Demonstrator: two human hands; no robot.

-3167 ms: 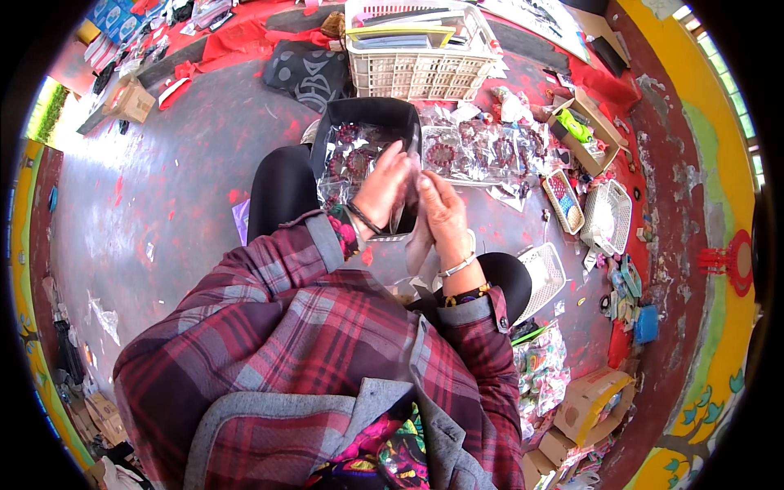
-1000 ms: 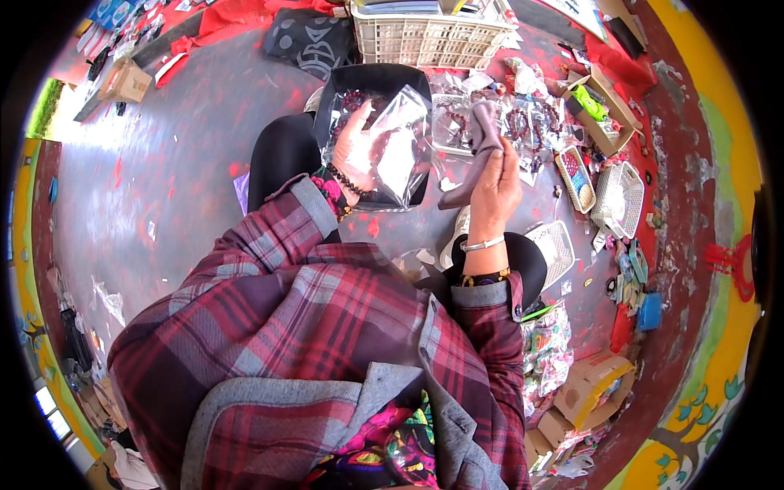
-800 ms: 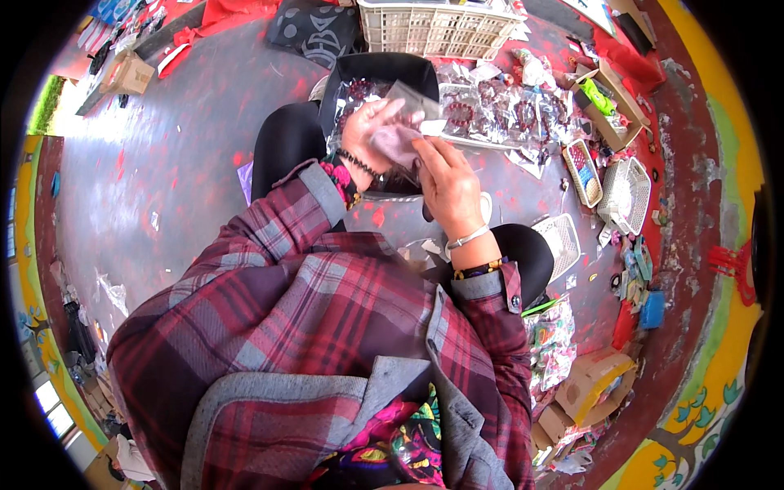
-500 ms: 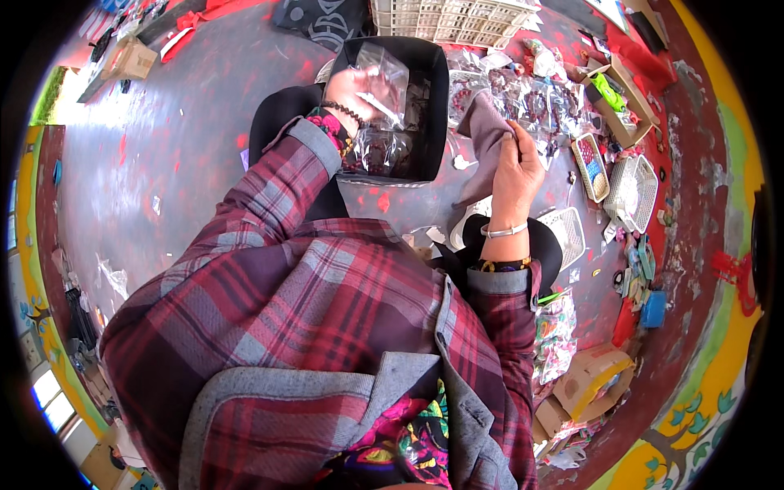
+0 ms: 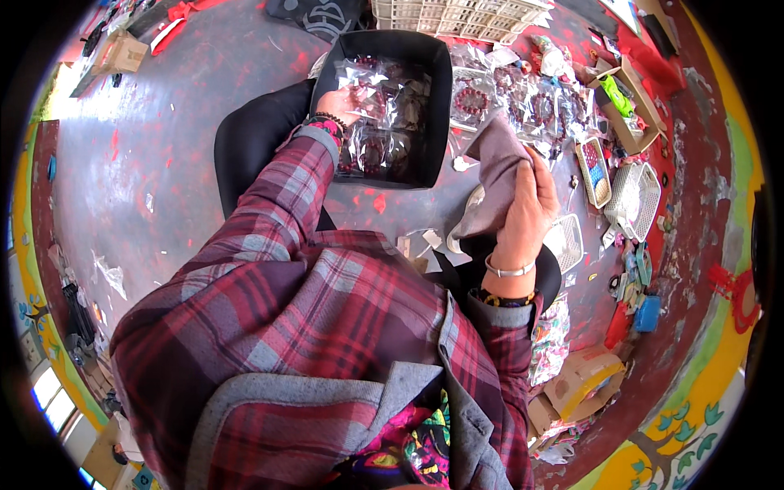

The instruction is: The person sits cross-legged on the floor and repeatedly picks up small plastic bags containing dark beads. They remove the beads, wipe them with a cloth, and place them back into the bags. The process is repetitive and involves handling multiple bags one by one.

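My left hand (image 5: 340, 104) reaches over the left wall of a black box (image 5: 425, 167). Its fingers are closed on a clear plastic bag (image 5: 371, 100) with a dark red bead bracelet inside, low among similar bags in the box. Part of the fingertips is hidden by the shiny plastic. To the right of the box, my right hand (image 5: 531, 200) pinches a mauve-grey cloth (image 5: 498, 167) between thumb and fingers. The cloth stands up above the hand and hangs toward my right knee.
More bagged bead bracelets (image 5: 543, 110) lie on the floor right of the box. Beyond stands a cream plastic crate (image 5: 457, 20). A cardboard box (image 5: 641, 122), a basket of coloured beads (image 5: 594, 171) and a white basket (image 5: 635, 200) stand at the right.
My left hand has lowered the bag from above the box to the bags inside it. My right hand has shifted slightly right and nearer, still with the cloth.
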